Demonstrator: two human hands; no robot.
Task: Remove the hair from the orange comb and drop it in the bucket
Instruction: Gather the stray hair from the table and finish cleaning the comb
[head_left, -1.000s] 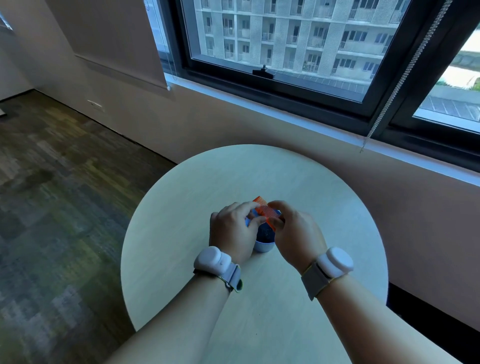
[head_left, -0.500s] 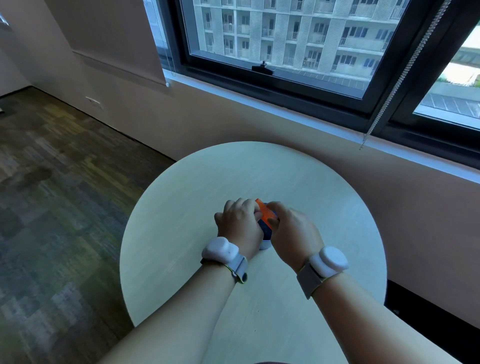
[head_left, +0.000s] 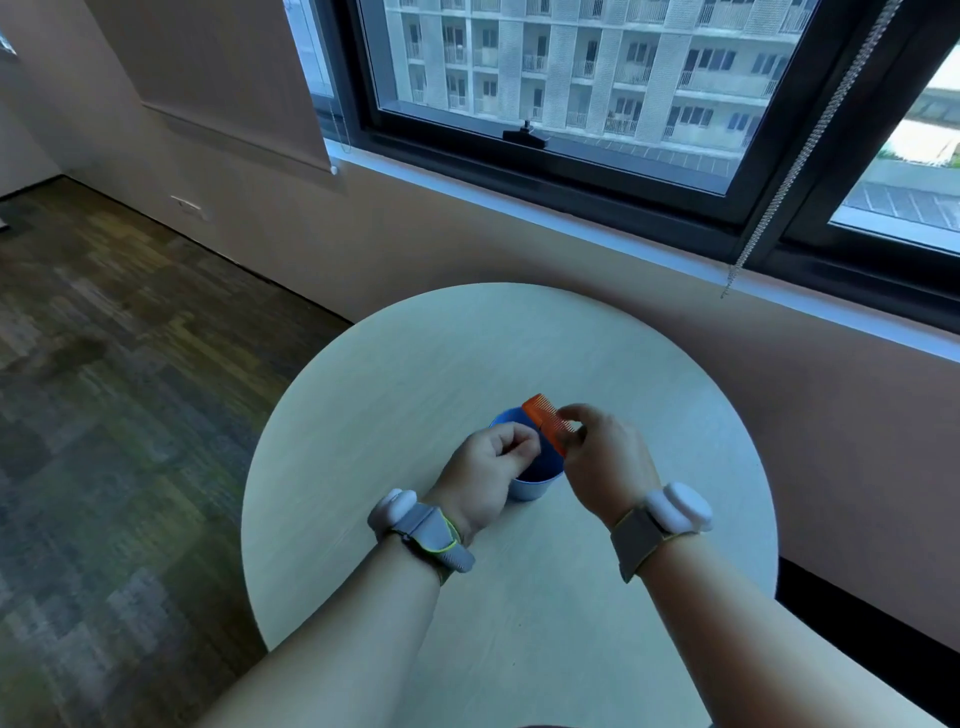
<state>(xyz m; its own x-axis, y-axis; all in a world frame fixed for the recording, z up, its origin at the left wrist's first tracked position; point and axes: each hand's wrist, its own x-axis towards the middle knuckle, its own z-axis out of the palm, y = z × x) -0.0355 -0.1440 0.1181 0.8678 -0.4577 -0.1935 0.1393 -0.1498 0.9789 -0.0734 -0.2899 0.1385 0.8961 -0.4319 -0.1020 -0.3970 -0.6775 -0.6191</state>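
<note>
The comb (head_left: 548, 423) is bright orange and the bucket (head_left: 535, 486) blue. The bench (head_left: 363, 415) is pale wood grain, the floor (head_left: 104, 389) a brown-grey patchwork. Both wrist devices (head_left: 678, 508) are white on grey straps.

1. A round pale table (head_left: 395, 395) fills the lower centre of the frame.
2. A dark-framed window (head_left: 571, 171) runs across the top, with an apartment block (head_left: 597, 57) outside.
3. A beaded blind cord (head_left: 795, 150) hangs at upper right.
4. Patchy dark carpet (head_left: 104, 415) covers the left.
5. A wall socket (head_left: 187, 205) sits at upper left.

One comb (head_left: 548, 423), one bucket (head_left: 535, 486), two hands (head_left: 488, 475)
</note>
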